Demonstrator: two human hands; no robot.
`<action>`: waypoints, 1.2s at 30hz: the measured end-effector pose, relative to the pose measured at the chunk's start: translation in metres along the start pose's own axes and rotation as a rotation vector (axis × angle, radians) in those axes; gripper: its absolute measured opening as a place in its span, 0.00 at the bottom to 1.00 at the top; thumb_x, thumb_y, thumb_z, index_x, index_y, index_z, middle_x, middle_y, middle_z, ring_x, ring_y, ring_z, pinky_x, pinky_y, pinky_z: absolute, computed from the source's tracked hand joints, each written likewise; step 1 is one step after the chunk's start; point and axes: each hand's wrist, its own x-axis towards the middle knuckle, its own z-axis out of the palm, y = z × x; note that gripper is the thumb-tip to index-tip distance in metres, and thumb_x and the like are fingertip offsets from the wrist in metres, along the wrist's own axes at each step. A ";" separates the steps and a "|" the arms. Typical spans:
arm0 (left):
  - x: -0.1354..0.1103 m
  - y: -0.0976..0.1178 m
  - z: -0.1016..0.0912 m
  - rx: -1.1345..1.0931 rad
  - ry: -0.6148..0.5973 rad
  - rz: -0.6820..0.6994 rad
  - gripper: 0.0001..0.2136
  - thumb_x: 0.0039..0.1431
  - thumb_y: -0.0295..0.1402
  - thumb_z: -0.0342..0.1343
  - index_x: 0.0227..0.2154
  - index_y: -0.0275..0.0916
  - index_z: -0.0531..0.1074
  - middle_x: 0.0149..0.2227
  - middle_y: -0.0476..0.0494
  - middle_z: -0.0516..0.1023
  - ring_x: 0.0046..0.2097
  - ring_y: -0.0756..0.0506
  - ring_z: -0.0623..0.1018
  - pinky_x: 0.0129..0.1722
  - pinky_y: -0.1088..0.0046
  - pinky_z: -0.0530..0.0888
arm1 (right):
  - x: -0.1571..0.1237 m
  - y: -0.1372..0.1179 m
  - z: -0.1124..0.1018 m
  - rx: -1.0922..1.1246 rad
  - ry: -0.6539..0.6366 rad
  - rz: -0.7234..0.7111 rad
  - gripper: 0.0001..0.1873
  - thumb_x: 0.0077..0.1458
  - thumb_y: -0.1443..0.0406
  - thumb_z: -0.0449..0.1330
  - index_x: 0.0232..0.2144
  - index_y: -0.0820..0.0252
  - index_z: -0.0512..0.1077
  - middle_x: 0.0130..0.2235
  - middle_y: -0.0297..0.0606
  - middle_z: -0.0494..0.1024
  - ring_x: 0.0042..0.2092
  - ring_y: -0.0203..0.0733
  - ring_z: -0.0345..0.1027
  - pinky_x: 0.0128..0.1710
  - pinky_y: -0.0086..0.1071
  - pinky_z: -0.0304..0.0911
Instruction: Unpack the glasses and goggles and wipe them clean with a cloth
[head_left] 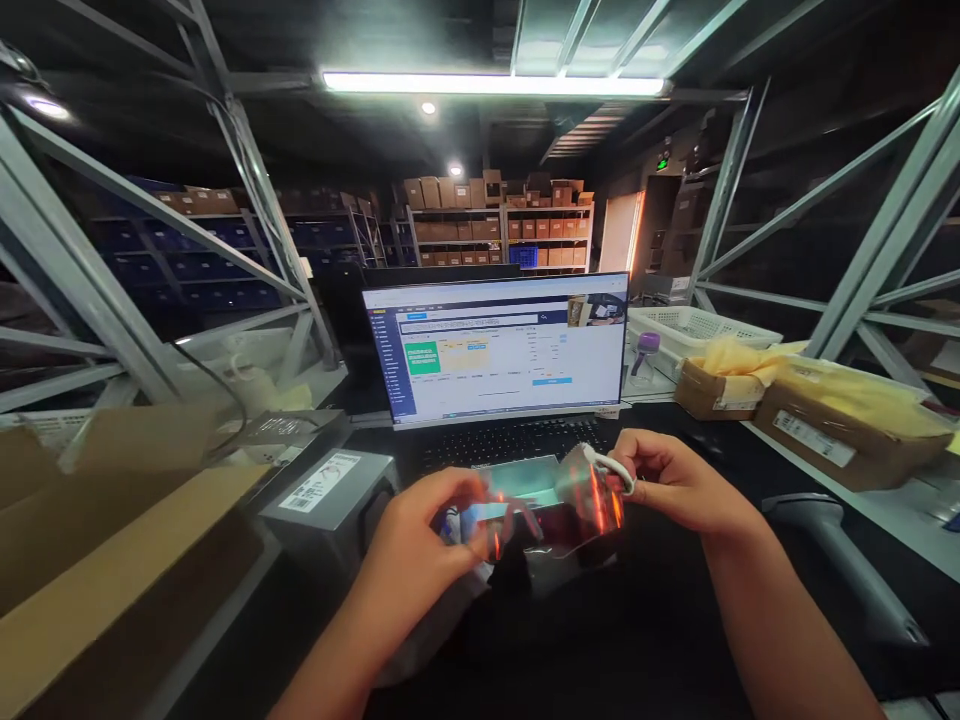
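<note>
Both my hands hold up what looks like a pair of sunglasses (592, 500) with mirrored red-orange lenses, in front of the keyboard. My right hand (667, 480) is closed, pinching a white curved part at its right end. With thumb and fingers, my left hand (427, 525) grips the left end, where blur hides the detail. The lenses reflect a pale greenish rectangle. Beside my left forearm stands a grey box (330, 490) with a white barcode label.
A lit monitor (502, 350) stands behind the keyboard (517, 440). An open cardboard box (135, 560) flanks the left. At right are a handheld scanner (840, 560), a labelled carton (840, 430) with yellow packing and a white basket (705, 330). Metal posts frame both sides.
</note>
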 end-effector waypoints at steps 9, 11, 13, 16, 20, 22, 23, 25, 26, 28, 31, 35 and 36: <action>-0.016 0.011 0.002 0.089 0.145 0.100 0.11 0.46 0.25 0.57 0.34 0.43 0.76 0.30 0.54 0.78 0.31 0.49 0.75 0.33 0.76 0.69 | 0.013 0.022 0.004 -0.425 0.199 -0.069 0.07 0.55 0.70 0.60 0.26 0.58 0.68 0.26 0.31 0.73 0.28 0.35 0.65 0.29 0.27 0.60; -0.018 0.011 0.002 0.081 0.144 0.108 0.14 0.45 0.24 0.56 0.36 0.44 0.77 0.31 0.54 0.80 0.32 0.49 0.76 0.34 0.75 0.70 | 0.015 0.025 0.006 -0.460 0.247 -0.104 0.07 0.55 0.69 0.60 0.26 0.58 0.67 0.25 0.31 0.72 0.27 0.34 0.64 0.27 0.26 0.59; -0.018 0.013 0.001 0.065 0.134 0.115 0.16 0.46 0.24 0.55 0.38 0.44 0.78 0.34 0.53 0.81 0.34 0.49 0.77 0.35 0.75 0.71 | 0.016 0.025 0.009 -0.457 0.265 -0.115 0.08 0.54 0.68 0.62 0.26 0.58 0.67 0.25 0.30 0.72 0.26 0.34 0.64 0.25 0.25 0.59; -0.017 0.015 -0.002 0.049 0.121 0.116 0.17 0.46 0.25 0.55 0.40 0.44 0.78 0.35 0.52 0.82 0.35 0.48 0.78 0.36 0.74 0.71 | 0.016 0.023 0.013 -0.420 0.305 -0.122 0.08 0.53 0.67 0.64 0.27 0.57 0.67 0.25 0.31 0.74 0.26 0.35 0.68 0.23 0.24 0.60; -0.010 0.011 -0.005 0.036 0.123 0.085 0.11 0.49 0.26 0.56 0.36 0.43 0.77 0.32 0.52 0.79 0.34 0.48 0.76 0.35 0.75 0.71 | 0.010 0.018 0.015 -0.409 0.355 -0.146 0.07 0.53 0.68 0.64 0.34 0.56 0.69 0.29 0.34 0.79 0.30 0.39 0.77 0.27 0.25 0.68; -0.006 0.005 -0.007 0.019 0.112 0.071 0.10 0.50 0.27 0.58 0.37 0.43 0.76 0.34 0.52 0.79 0.36 0.48 0.76 0.37 0.75 0.71 | 0.005 0.014 0.016 -0.452 0.374 -0.172 0.08 0.52 0.70 0.63 0.35 0.55 0.70 0.31 0.33 0.80 0.32 0.40 0.79 0.29 0.25 0.70; -0.005 0.002 -0.007 0.010 0.110 0.062 0.11 0.50 0.27 0.58 0.37 0.43 0.77 0.35 0.52 0.79 0.36 0.48 0.76 0.38 0.75 0.71 | 0.003 0.011 0.017 -0.477 0.386 -0.191 0.09 0.51 0.72 0.63 0.34 0.55 0.71 0.31 0.33 0.80 0.33 0.40 0.79 0.30 0.25 0.71; -0.003 -0.003 -0.008 0.001 0.110 0.032 0.12 0.51 0.27 0.59 0.39 0.44 0.77 0.36 0.52 0.79 0.37 0.48 0.77 0.38 0.74 0.72 | -0.001 0.006 0.018 -0.512 0.404 -0.230 0.10 0.49 0.73 0.63 0.33 0.54 0.72 0.31 0.32 0.80 0.33 0.39 0.79 0.32 0.25 0.72; -0.002 -0.004 -0.008 -0.002 0.111 0.017 0.11 0.51 0.27 0.60 0.39 0.44 0.77 0.36 0.52 0.79 0.38 0.48 0.77 0.38 0.75 0.72 | -0.003 0.004 0.019 -0.520 0.408 -0.244 0.10 0.49 0.73 0.63 0.33 0.54 0.73 0.31 0.32 0.80 0.32 0.39 0.79 0.32 0.24 0.73; -0.001 -0.006 -0.008 -0.013 0.114 -0.005 0.11 0.51 0.28 0.61 0.39 0.44 0.78 0.37 0.52 0.80 0.39 0.47 0.78 0.38 0.75 0.72 | -0.005 0.000 0.020 -0.522 0.408 -0.258 0.10 0.50 0.73 0.64 0.33 0.54 0.73 0.31 0.32 0.80 0.32 0.39 0.80 0.32 0.24 0.73; 0.000 -0.005 -0.008 -0.037 0.127 -0.001 0.13 0.51 0.27 0.62 0.40 0.45 0.78 0.38 0.51 0.81 0.41 0.46 0.79 0.40 0.74 0.74 | -0.006 -0.003 0.020 -0.534 0.391 -0.251 0.09 0.50 0.73 0.63 0.33 0.54 0.73 0.30 0.33 0.80 0.32 0.40 0.80 0.31 0.25 0.74; 0.000 -0.005 -0.007 -0.026 0.142 0.034 0.16 0.51 0.26 0.63 0.43 0.47 0.79 0.39 0.51 0.81 0.41 0.47 0.79 0.43 0.73 0.74 | -0.006 -0.002 0.017 -0.538 0.371 -0.251 0.08 0.51 0.72 0.63 0.33 0.54 0.73 0.30 0.32 0.80 0.32 0.40 0.80 0.32 0.25 0.74; -0.001 -0.005 -0.007 -0.014 0.144 0.048 0.16 0.52 0.26 0.62 0.43 0.47 0.79 0.39 0.52 0.81 0.41 0.47 0.79 0.43 0.74 0.74 | -0.005 -0.002 0.017 -0.535 0.372 -0.254 0.08 0.51 0.72 0.64 0.33 0.54 0.73 0.31 0.32 0.81 0.32 0.39 0.79 0.32 0.25 0.75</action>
